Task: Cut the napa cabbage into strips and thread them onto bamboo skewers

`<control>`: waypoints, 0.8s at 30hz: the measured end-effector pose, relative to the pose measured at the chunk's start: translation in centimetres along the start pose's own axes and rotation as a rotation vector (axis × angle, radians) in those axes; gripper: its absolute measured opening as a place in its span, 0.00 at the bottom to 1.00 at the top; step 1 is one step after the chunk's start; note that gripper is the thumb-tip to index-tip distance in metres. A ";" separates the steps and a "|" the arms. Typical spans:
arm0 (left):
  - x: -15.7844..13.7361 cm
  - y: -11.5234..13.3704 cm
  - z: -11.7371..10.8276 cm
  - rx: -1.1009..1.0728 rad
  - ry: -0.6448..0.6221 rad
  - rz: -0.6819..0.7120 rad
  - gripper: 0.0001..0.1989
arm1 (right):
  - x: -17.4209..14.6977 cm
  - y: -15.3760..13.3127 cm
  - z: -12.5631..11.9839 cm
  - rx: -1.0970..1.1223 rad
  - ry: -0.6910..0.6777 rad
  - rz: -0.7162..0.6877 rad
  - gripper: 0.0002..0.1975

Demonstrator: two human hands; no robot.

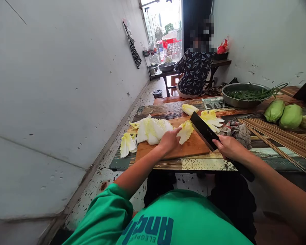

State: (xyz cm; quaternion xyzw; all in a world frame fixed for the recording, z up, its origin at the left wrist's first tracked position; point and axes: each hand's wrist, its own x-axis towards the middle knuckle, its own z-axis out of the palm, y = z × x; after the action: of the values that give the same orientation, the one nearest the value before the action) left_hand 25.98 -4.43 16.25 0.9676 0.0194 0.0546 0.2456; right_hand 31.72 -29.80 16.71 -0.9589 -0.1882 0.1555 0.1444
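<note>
My left hand (169, 140) is closed on the edge of a yellow-white napa cabbage leaf (185, 132) over the wooden cutting board (193, 147). In my right hand (228, 147) is a black cleaver (203, 131), its blade tilted up and left, just right of that leaf. Large cabbage leaves (154, 131) lie spread on the board's left part, and smaller leaves (128, 144) rest at its left edge. Behind the board sits a small cabbage heart (190, 109). More yellow leaves (211, 119) lie beyond the cleaver, partly covered by it.
To the right are a crumpled cloth (236, 133), long thin sticks (277, 134), pale green gourds (291, 116) and a metal basin (247, 102) of green stalks. A person (195, 69) sits beyond the table, back turned. A wall (53, 85) runs along the left.
</note>
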 end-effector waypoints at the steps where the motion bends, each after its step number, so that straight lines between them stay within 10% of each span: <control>1: 0.3 0.0 -0.5 0.019 0.031 -0.001 0.24 | 0.0 0.0 0.0 0.008 -0.003 0.001 0.16; 9: 1.6 -3.5 -5.8 0.316 0.411 -0.106 0.23 | -0.2 0.0 0.0 0.029 -0.016 0.016 0.17; 15: 0.1 -5.1 -6.8 0.542 0.324 -0.234 0.22 | -0.5 -0.6 -0.5 0.033 -0.025 0.035 0.16; 18: -1.2 -4.5 -5.3 0.548 0.329 0.093 0.22 | -0.6 -0.7 -0.6 0.036 -0.030 0.031 0.16; 21: -2.2 -4.1 -3.2 0.566 0.072 0.515 0.19 | -0.5 -0.6 -0.5 0.032 -0.029 0.024 0.16; 24: -2.4 -3.8 -1.6 0.631 -0.021 0.543 0.19 | -0.3 -0.5 -0.4 0.025 -0.018 0.027 0.15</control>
State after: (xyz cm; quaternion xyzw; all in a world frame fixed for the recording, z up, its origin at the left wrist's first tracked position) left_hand 23.32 -0.52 15.57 0.9659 -0.2233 0.0989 -0.0861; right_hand 31.38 -29.53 17.30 -0.9580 -0.1748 0.1685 0.1525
